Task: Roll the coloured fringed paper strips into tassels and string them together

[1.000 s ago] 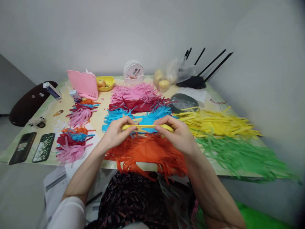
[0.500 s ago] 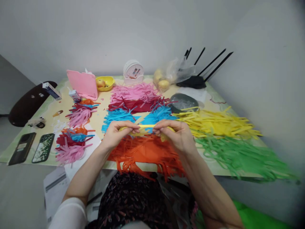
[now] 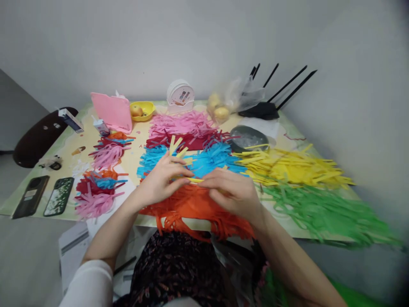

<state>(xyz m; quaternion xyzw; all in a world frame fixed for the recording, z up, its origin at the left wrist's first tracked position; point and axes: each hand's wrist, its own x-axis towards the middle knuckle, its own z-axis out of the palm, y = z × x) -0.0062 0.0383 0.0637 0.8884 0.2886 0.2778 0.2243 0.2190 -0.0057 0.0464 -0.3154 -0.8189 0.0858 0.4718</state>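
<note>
My left hand (image 3: pixel 162 181) is closed on a piece of yellow fringed paper (image 3: pixel 174 145), whose loose strands stick up past the fingers. A thin twisted part of it reaches across to my right hand (image 3: pixel 234 192), where the fingertips pinch its end. Both hands hover above a sheet of orange fringed paper (image 3: pixel 198 202). Just behind them lies blue fringed paper (image 3: pixel 209 160). Further back are dark red (image 3: pixel 188 142) and pink fringed paper (image 3: pixel 182 123). My fingers hide part of the yellow piece.
Yellow (image 3: pixel 290 166) and green fringe piles (image 3: pixel 332 213) spread on the right. Two multicoloured tassel bundles (image 3: pixel 99 194) and two phones (image 3: pixel 59 196) lie left. A pink stand (image 3: pixel 111 111), yellow fruit bowl (image 3: pixel 147 111), dark green dish (image 3: pixel 249 138) and black router (image 3: pixel 260 111) stand behind.
The yellow strip was stretched level between both hands. Now my hands are lower and its strands stand up above my left fingers. My right hand has turned, fingers pointing left.
</note>
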